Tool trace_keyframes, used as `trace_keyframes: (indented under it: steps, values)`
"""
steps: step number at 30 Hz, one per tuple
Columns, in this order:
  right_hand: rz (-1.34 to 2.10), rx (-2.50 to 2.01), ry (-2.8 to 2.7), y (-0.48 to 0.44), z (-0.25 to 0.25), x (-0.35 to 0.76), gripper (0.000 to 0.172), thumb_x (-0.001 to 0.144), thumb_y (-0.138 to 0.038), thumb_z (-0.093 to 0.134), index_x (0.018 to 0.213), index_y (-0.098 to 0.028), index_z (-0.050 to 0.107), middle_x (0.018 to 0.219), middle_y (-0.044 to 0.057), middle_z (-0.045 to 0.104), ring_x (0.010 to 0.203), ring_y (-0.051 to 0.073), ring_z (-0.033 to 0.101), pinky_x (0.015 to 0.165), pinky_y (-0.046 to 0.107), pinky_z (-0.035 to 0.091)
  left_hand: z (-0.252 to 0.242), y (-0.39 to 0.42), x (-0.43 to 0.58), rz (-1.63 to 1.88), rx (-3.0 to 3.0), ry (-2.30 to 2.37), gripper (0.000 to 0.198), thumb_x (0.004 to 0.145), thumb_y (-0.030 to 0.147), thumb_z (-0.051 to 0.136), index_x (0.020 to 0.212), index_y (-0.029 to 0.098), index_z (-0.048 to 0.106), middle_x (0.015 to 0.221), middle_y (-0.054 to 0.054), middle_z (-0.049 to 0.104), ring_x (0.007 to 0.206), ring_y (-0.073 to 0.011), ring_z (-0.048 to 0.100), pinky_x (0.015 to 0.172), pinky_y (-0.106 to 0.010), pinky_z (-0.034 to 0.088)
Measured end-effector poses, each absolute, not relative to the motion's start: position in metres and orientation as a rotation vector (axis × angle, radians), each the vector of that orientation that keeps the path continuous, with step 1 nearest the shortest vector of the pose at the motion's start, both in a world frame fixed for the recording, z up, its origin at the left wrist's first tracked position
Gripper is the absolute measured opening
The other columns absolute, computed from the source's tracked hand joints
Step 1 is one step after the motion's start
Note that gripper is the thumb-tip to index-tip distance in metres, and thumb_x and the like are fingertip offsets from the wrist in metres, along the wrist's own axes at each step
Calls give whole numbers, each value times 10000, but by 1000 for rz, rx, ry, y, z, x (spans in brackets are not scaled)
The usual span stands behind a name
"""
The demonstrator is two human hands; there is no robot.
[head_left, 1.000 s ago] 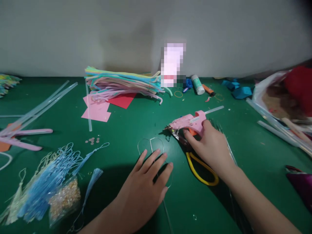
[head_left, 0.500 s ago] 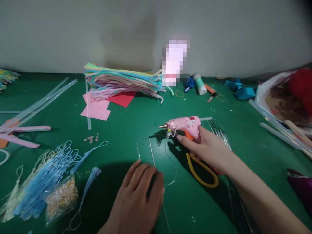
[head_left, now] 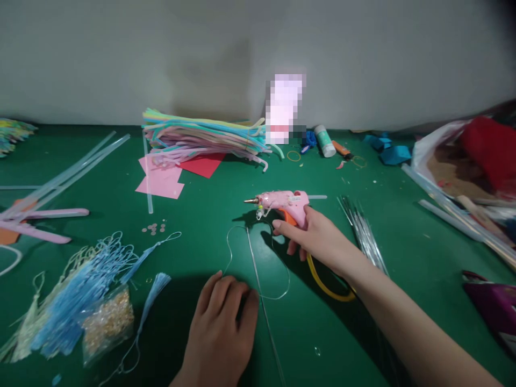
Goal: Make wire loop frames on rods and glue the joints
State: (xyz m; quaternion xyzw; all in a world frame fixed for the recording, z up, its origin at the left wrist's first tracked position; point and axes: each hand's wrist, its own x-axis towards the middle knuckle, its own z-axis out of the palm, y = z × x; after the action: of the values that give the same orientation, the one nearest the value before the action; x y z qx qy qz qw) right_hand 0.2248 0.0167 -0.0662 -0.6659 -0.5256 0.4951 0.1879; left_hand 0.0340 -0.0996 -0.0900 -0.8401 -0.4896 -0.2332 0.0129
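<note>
My right hand (head_left: 312, 236) is wrapped round the handle of a pink hot glue gun (head_left: 280, 200). Its metal nozzle points left above the green table, and a clear glue stick (head_left: 318, 197) juts from its back. A thin wire (head_left: 288, 279), bent into a heart-like outline, lies below the nozzle, with a straight wire stem (head_left: 268, 317) running down through it. The left side of the outline passes under the curled fingers of my left hand (head_left: 221, 317), which rests palm down on it; the fingertips are partly hidden. Yellow-handled scissors (head_left: 330, 285) lie partly beneath my right forearm.
Blue tassels (head_left: 66, 306) and a bag of gold bits (head_left: 108, 322) lie at left, below several small discs (head_left: 153, 229). Pipe cleaners (head_left: 205, 137) and pink paper (head_left: 161, 185) are at the back. Wire stems (head_left: 365, 236) lie right, near a white bag (head_left: 427, 145).
The glue gun in my right hand has shifted left, its nozzle now nearer the top of the wire outline. My left hand has moved slightly left and down and stays on the wire.
</note>
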Motion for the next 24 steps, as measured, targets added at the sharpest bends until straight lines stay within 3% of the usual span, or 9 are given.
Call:
trace_keyframes:
  steps: [16, 24]
  values:
    - [1321, -1907, -1478, 15, -71, 223, 367, 770, -507, 629, 848, -210, 429, 521, -31, 564, 407, 119, 521, 360, 238, 401, -100, -102, 53, -827, -2693, -1502, 216, 927, 88, 446, 867, 149, 644, 839, -54, 646, 908, -220, 589, 907, -440, 483]
    - [926, -2063, -1618, 14, -73, 228, 382, 745, -544, 609, 780, -215, 418, 600, -8, 577, 448, 127, 520, 452, 290, 395, -108, -107, 53, -823, -2729, -1290, 195, 894, 65, 464, 886, 113, 654, 875, -78, 654, 917, -227, 585, 912, -412, 464]
